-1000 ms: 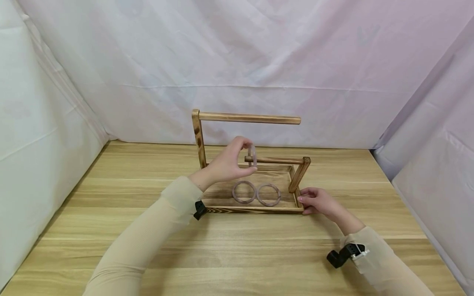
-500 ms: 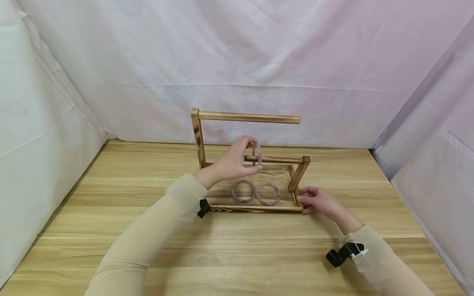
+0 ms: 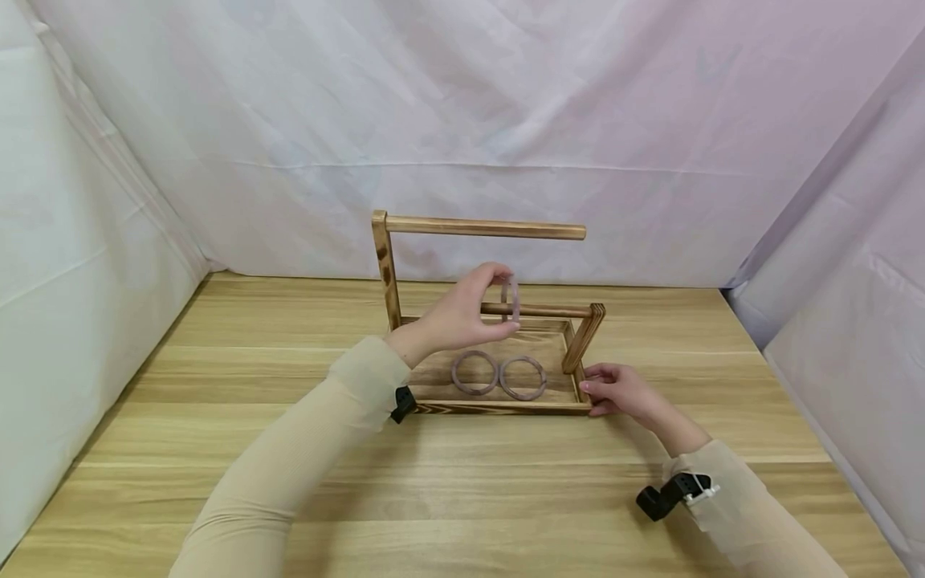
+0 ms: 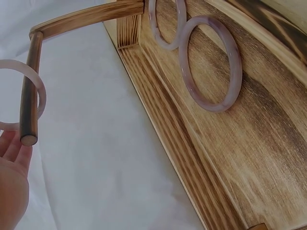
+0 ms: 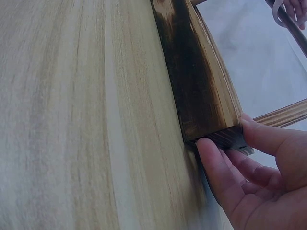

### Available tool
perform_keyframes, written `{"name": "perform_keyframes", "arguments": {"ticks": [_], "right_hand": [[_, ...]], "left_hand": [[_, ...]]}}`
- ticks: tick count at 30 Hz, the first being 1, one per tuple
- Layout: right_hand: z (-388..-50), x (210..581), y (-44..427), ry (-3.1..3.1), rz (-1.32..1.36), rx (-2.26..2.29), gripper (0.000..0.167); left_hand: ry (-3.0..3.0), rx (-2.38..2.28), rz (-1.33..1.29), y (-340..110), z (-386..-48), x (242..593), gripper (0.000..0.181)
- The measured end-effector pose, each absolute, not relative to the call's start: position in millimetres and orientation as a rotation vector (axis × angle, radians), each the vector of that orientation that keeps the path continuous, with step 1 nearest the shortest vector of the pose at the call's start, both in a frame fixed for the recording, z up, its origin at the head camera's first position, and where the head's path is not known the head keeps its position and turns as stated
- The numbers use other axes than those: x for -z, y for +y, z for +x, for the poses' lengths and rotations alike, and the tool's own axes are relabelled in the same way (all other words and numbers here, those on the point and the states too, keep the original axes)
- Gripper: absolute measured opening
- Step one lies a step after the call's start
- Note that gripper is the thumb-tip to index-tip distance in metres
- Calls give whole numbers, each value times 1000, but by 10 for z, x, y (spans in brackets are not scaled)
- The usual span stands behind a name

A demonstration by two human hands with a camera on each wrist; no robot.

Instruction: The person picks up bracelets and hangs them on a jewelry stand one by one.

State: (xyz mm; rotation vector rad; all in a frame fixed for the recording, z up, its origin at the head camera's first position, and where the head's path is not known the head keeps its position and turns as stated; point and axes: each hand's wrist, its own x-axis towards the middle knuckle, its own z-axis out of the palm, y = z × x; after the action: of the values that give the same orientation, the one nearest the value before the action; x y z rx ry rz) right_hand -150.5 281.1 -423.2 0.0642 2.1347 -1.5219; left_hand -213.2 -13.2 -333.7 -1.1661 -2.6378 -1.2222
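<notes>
A pale purple bangle (image 3: 515,299) stands upright around the lower rod (image 3: 552,311) of a wooden stand. My left hand (image 3: 462,315) pinches it between thumb and fingers, near the rod's free end. In the left wrist view the bangle (image 4: 42,98) appears with the rod (image 4: 29,108) crossing it. Two similar bangles lie side by side in the stand's tray, a left one (image 3: 474,392) and a right one (image 3: 523,398). At the front right corner of the tray (image 3: 499,409), my right hand (image 3: 623,393) grips the rim, thumb over the edge.
A higher rod (image 3: 487,227) reaches right from the tall left post (image 3: 386,269). The short right post (image 3: 584,339) bears the lower rod. Beneath the stand is a wood-grain table (image 3: 477,490). Pale cloth (image 3: 462,104) hangs behind and along both sides.
My left hand has slid the bangle rightward along the lower rod, away from its free end. The right hand and the two bangles in the tray stay in place.
</notes>
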Motion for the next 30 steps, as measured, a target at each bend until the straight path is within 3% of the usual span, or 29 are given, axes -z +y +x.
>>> {"name": "perform_keyframes", "arguments": {"ticks": [12, 21, 30], "right_hand": [[-1495, 4217, 2799, 2149, 80, 1513, 53], [-1482, 4231, 2860, 2093, -15, 1597, 64], [-1488, 4217, 2816, 2145, 59, 1501, 55]], "left_hand": [[-2621, 1161, -1227, -33, -2146, 3289, 71], [-2642, 1118, -1237, 43, -2150, 3259, 71], [-2649, 1078, -1250, 115, -2162, 3254, 72]]}}
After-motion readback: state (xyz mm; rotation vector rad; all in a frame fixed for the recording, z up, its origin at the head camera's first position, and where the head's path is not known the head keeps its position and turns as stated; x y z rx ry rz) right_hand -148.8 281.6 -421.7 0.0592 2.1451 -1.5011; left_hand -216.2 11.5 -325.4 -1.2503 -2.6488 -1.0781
